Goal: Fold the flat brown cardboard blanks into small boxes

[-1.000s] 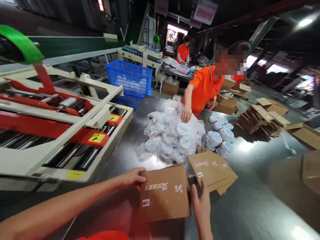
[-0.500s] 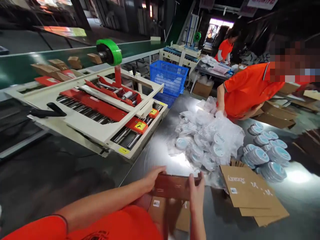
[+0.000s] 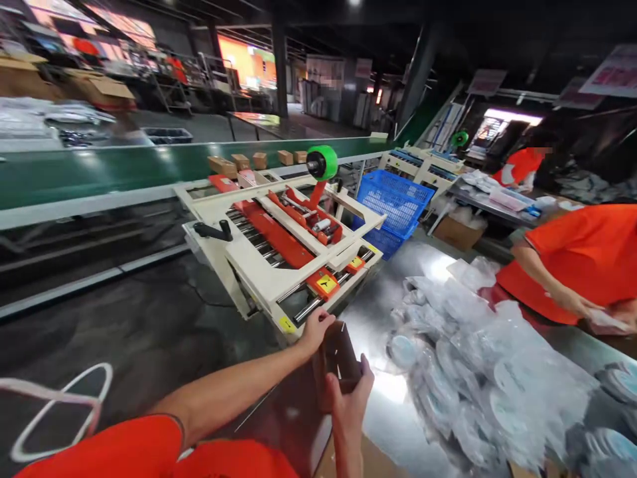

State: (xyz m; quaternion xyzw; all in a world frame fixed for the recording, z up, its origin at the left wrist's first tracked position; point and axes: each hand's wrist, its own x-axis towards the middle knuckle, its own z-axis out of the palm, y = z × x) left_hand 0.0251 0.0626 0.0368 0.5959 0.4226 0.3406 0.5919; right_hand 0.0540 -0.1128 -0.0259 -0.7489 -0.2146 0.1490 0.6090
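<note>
Both my hands hold a small brown cardboard box (image 3: 340, 355), folded up and dark in shadow, above the near edge of the shiny metal table (image 3: 393, 285). My left hand (image 3: 314, 330) grips its far left side. My right hand (image 3: 350, 400) clasps it from below and the right. Just beyond the box stands a white and red carton taping machine (image 3: 279, 236) with a green tape roll (image 3: 322, 162). A heap of clear bags with round white items (image 3: 468, 365) lies on the table to the right.
A co-worker in an orange shirt (image 3: 582, 262) leans over the table at the right. A blue plastic crate (image 3: 395, 199) stands behind the machine. A green conveyor belt (image 3: 124, 169) carries several small boxes at the back. Another person (image 3: 522, 166) works at a far table.
My view has swung left. The flat brown carton that lay on the table is now folded up and lifted in both hands, closer to the taping machine. The co-worker has drawn back to the right.
</note>
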